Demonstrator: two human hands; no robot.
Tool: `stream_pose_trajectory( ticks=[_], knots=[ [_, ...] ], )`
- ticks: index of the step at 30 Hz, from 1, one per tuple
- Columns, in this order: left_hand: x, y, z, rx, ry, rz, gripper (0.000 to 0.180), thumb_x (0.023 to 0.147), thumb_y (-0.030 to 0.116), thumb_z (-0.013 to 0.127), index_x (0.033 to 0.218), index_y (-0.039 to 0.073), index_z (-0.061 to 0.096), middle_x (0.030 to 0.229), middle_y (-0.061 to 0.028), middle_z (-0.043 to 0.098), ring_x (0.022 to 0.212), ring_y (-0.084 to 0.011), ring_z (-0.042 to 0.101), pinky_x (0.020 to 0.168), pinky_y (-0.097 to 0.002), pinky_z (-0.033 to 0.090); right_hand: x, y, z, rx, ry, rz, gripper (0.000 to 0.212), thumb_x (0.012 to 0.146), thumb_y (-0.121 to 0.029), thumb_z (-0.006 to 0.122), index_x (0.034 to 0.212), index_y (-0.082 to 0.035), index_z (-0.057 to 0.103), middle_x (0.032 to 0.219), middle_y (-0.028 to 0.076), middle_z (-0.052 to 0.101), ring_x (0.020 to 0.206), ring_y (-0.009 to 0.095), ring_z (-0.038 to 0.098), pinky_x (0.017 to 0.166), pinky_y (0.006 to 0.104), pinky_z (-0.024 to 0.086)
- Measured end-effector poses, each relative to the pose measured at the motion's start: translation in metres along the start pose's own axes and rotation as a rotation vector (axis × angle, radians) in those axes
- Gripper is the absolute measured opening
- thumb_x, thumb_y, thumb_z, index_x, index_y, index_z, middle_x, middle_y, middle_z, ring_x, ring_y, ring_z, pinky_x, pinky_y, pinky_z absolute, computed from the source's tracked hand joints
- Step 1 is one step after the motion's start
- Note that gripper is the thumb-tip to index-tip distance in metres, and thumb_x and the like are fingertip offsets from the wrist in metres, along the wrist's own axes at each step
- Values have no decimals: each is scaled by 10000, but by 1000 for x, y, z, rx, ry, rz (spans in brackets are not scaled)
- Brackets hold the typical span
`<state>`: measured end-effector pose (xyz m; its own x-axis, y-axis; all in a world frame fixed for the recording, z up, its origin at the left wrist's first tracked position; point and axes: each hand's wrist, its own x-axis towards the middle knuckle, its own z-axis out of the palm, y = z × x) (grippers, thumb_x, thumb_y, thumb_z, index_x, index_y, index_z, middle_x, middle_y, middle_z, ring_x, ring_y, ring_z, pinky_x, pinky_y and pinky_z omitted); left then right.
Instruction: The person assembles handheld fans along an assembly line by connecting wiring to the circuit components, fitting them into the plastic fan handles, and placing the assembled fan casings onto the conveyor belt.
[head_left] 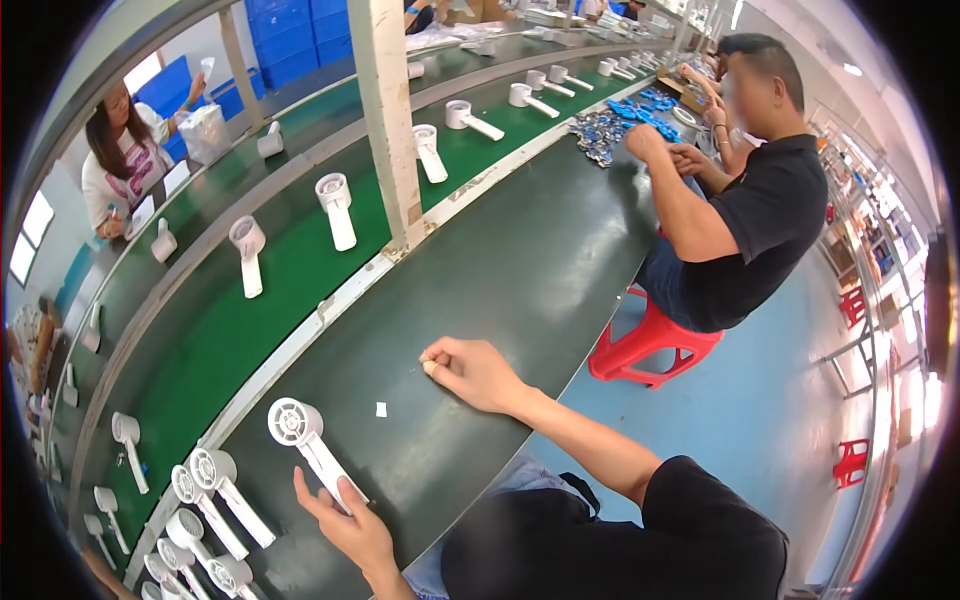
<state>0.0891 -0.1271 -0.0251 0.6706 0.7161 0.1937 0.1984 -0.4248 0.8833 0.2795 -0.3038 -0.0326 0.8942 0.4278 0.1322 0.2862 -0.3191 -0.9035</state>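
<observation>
A white handheld fan (328, 464) with a round grilled head lies slanting across the dark green tabletop in front of me. My left hand (350, 525) is beside its handle, fingers spread, with the thumb against or just over the handle; I cannot tell whether they touch. Further right, my right hand (478, 376) rests at the table with its fingers curled. Something small and pale yellow shows at its thumb and fingertips, too small to name. A small white paper piece (381, 409) lies between the fan and my right hand.
More white fans (232, 500) cluster at the lower left. Beyond a white rail, a green conveyor (290, 275) carries several spaced fans; a post (385, 130) rises there. A co-worker (765, 200) sits on a red stool (655, 345) at right, near blue parts (640, 115). Another person stands far left.
</observation>
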Motion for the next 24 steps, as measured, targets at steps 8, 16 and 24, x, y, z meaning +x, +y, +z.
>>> stream_pose_trajectory(
  ticks=[8, 16, 24],
  knots=[
    [0, 5, -2, -44, -32, -26, 524, 1011, 128, 527, 1471, -2, 312, 675, -19, 457, 585, -92, 371, 534, -279, 289, -1, -3, 4, -38, 3, 2, 193, 936, -200, 653, 1019, -26, 662, 744, 50, 642, 587, 141, 561, 582, 307, 473],
    [3, -2, -7, -59, -43, -29, 567, 976, 98, 573, 1473, 8, 317, 685, -39, 563, 583, -88, 456, 541, -257, 352, -2, 2, 8, -94, -3, 1, 168, 915, -161, 674, 1015, -27, 684, 716, 38, 642, 563, 100, 528, 564, 271, 449],
    [2, -5, -5, -57, -38, -26, 596, 964, 109, 603, 1468, -14, 312, 638, -32, 532, 558, -93, 453, 532, -257, 352, -2, 2, 7, -70, -12, 70, 131, 918, -93, 670, 1001, 7, 679, 731, -31, 624, 574, 18, 452, 538, 212, 381]
  ],
)
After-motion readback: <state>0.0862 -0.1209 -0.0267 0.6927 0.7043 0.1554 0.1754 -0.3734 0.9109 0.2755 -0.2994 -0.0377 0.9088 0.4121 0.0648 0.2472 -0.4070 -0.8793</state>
